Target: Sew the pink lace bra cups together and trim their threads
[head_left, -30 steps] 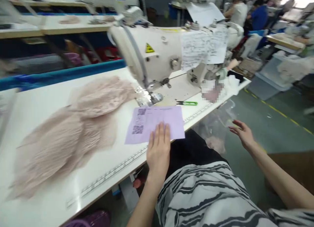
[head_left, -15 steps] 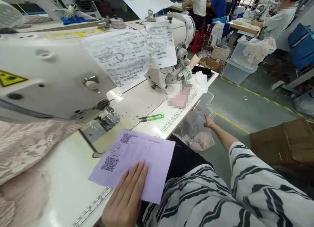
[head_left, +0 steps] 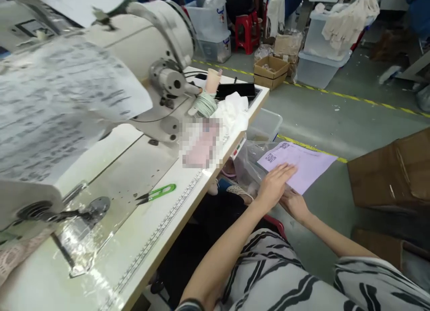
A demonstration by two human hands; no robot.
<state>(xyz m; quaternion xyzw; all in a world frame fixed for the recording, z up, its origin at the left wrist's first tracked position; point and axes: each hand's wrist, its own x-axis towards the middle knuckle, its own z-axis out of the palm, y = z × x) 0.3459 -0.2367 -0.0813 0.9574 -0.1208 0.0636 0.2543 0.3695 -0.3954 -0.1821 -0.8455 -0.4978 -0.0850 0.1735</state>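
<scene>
A purple paper sheet (head_left: 311,161) printed with QR codes is out past the table's front edge, above the floor. My left hand (head_left: 277,181) holds it, fingers laid over its top face and thumb hidden. Close under that hand, at the sheet's near edge, my right hand (head_left: 295,206) is partly covered; its fingers look curled, but what they grip is hidden. A clear plastic bag (head_left: 248,165) hangs by the table, just left of both hands. Green-handled thread snips (head_left: 157,193) lie on the sewing machine table (head_left: 134,275).
The sewing machine (head_left: 134,38), partly behind a printed sheet (head_left: 83,83), fills the left. White cloth (head_left: 233,112) and a thread cone (head_left: 204,103) sit at the table's right end. Cardboard boxes (head_left: 389,168) stand at right; plastic bins (head_left: 319,69) and a red stool (head_left: 247,33) are farther back.
My left hand has carried the purple sheet from the table out to the right, above the floor. My right hand has come in beside it. The view has swung right.
</scene>
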